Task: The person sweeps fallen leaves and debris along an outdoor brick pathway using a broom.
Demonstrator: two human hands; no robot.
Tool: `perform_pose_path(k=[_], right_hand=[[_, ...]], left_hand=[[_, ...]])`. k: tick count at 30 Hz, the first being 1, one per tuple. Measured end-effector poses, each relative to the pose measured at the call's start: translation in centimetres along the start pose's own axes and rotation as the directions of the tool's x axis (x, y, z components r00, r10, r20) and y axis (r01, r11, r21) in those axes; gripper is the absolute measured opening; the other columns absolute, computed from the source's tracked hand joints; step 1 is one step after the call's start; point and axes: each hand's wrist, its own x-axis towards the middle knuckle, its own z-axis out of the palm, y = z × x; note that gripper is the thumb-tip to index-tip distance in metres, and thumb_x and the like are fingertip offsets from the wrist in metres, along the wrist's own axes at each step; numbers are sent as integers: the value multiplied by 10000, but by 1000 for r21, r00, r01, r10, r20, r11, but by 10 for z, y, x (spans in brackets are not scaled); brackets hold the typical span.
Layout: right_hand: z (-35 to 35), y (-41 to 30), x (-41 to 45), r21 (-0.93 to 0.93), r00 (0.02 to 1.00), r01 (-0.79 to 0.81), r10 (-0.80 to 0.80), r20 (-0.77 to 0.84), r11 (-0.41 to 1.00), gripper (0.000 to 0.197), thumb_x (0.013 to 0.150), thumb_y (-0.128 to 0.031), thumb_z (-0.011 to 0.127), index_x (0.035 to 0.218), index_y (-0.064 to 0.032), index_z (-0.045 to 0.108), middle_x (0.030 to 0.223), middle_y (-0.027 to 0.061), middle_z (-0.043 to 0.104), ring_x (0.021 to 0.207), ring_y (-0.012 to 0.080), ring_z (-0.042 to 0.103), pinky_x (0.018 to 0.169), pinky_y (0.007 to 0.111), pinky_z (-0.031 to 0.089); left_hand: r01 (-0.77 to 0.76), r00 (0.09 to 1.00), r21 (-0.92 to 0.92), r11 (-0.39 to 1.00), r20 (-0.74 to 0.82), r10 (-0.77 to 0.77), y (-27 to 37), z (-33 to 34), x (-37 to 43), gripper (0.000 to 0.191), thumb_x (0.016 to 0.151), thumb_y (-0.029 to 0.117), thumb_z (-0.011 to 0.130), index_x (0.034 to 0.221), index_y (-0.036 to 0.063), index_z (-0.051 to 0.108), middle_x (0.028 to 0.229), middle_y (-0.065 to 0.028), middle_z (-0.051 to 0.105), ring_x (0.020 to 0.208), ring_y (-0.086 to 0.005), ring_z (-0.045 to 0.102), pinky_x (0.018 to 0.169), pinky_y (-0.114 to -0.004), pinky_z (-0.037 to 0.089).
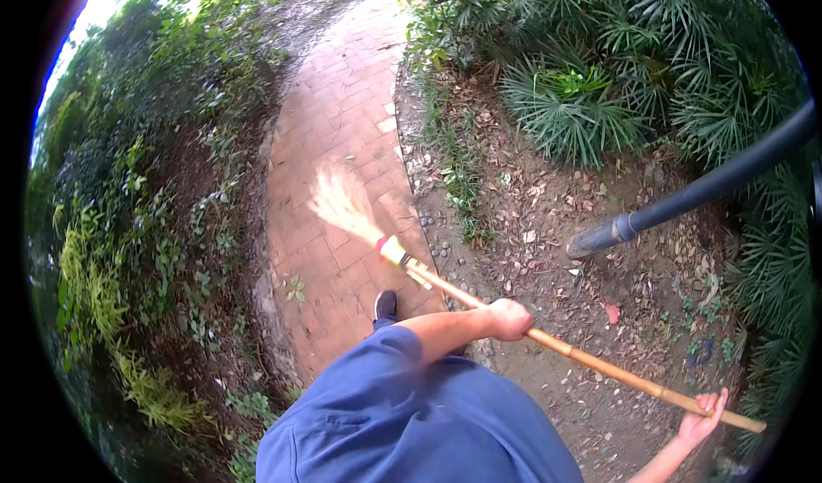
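A broom with pale bristles [347, 203] and a long bamboo handle [600, 362] slants across the view. Its bristle head is over the brick path [340, 107]; whether it touches the bricks cannot be told. Around the middle of the handle my left hand [510, 319] is closed, the arm reaching across my body. My right hand [703, 415] holds the handle near its far end, at the lower right, with the fingers curled over it. A red and pale yellow binding [392, 250] joins bristles and handle. A small leafy sprig [295, 288] lies on the path to the left.
A dark post [693, 191] rises from leaf-littered soil [533, 226] on the right. Fan-leaved palms [578, 110] grow behind it. Dense shrubs [160, 239] border the path's left side. One dark shoe [386, 304] is on the bricks below the broom head.
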Motion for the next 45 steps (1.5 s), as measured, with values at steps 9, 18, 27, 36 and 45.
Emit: perform_pose_path(k=[9, 18, 27, 36, 45], right_hand=[[157, 17, -135, -187, 985, 169, -158, 72, 968, 149, 853, -206, 495, 928, -83, 459, 558, -33, 393, 543, 72, 404, 663, 302, 422], [169, 18, -187, -108, 946, 67, -98, -309, 992, 257, 866, -157, 446, 1090, -31, 462, 581, -11, 420, 584, 108, 448, 713, 311, 438], [271, -85, -154, -403, 799, 272, -439, -411, 874, 76, 808, -142, 505, 829, -70, 512, 591, -1, 397, 585, 122, 421, 673, 299, 403], [120, 2, -179, -109, 912, 64, -103, -398, 992, 136, 877, -132, 440, 927, -34, 519, 554, -40, 280, 490, 66, 289, 589, 237, 350], [225, 49, -166, -178, 927, 46, -108, -359, 983, 110, 866, -132, 440, 947, -62, 463, 556, -36, 321, 518, 61, 333, 696, 282, 385]], left_hand=[[-152, 988, 89, 984, -18, 154, -121, -39, 39, 123, 684, 241, 570, 728, 136, 619, 709, -65, 615, 692, -257, 610, 604, -391, 487], [-313, 940, 87, 946, 173, 295, -153, -80, -19, 172, 695, 292, 561, 741, 142, 634, 704, -72, 613, 691, -273, 607, 594, -405, 485], [-426, 876, -154, 891, 176, 449, -58, -81, -23, 174, 700, 221, 547, 794, 112, 645, 815, -90, 626, 786, -264, 605, 680, -379, 485], [-341, 856, -5, 940, 411, 313, -105, -77, -35, 199, 734, 188, 514, 863, 105, 639, 860, -95, 625, 829, -252, 602, 690, -358, 482], [-215, 942, -9, 976, 263, 210, -177, -54, 1, 176, 705, 232, 557, 783, 98, 641, 779, -91, 631, 754, -248, 616, 634, -378, 489]])
